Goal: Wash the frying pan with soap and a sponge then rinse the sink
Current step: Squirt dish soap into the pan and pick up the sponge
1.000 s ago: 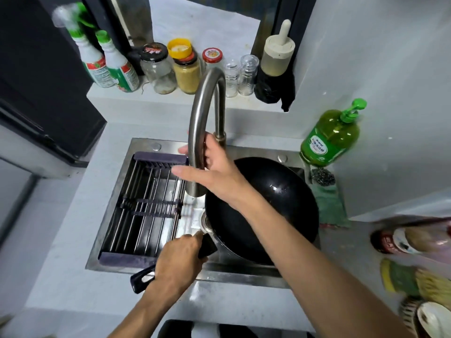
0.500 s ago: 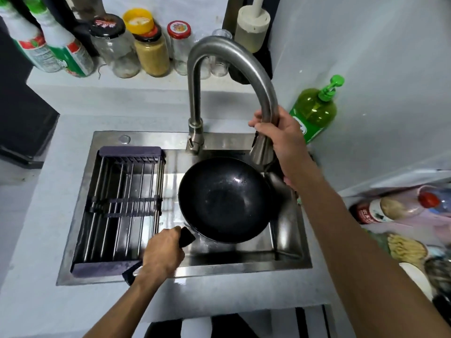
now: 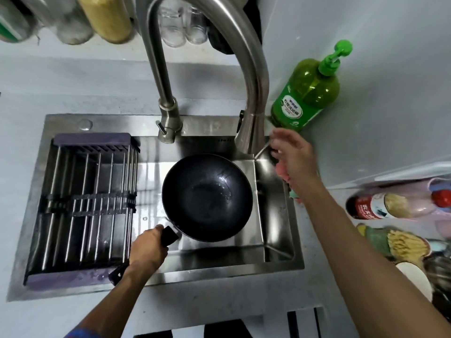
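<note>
**Operator:** State the current position.

**Checker:** The frying pan (image 3: 207, 197) sits in the sink (image 3: 280, 262), right of the drying rack (image 3: 83, 203). The left hand (image 3: 147, 250) grips the pan handle (image 3: 168, 235) at the pan's 7 o'clock. The right hand (image 3: 294, 157) is at the pan's 2 o'clock, fingers spread and loose, gripping nothing, above something pink (image 3: 280, 172) on the sink edge, probably the sponge.

**Operator:** Hazards?

**Checker:** The faucet (image 3: 251, 76) spout ends over the sink's right rim, not the pan; opened there, water could splash the counter. The soap bottle (image 3: 305, 93) stands at 1 o'clock, close behind the hand; a careless reach could tip it. A wet handle may slip and the pan would strike the basin.
</note>
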